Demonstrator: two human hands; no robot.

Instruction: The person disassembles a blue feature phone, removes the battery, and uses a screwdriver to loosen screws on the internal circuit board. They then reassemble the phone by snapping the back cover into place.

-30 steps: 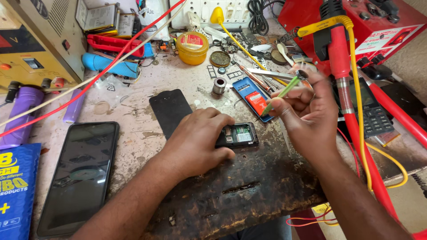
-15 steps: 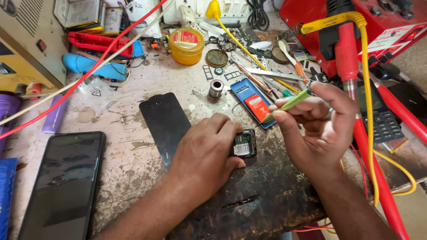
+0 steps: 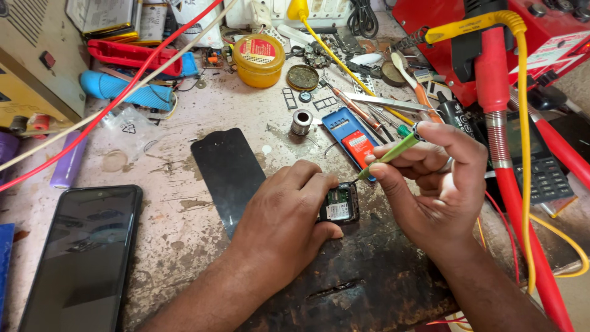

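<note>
My left hand (image 3: 286, 218) lies flat over a small opened phone (image 3: 340, 203) on the worn workbench (image 3: 184, 227), pinning it down; only the phone's right end with its circuit board shows. My right hand (image 3: 439, 178) pinches a thin green-handled tool (image 3: 390, 155), its tip pointing down-left just above the phone's upper right corner. A black glass panel (image 3: 227, 169) lies under my left wrist.
A large black smartphone (image 3: 83, 255) lies at the left. A blue phone shell with a red battery (image 3: 355, 142), a solder spool (image 3: 302, 122), a yellow paste tin (image 3: 259, 59), tweezers, screwdrivers and red and yellow cables crowd the back and right side.
My left hand slid right and settled over the small phone. My right hand lowered the green tool's tip toward the phone's corner. The view has shifted closer.
</note>
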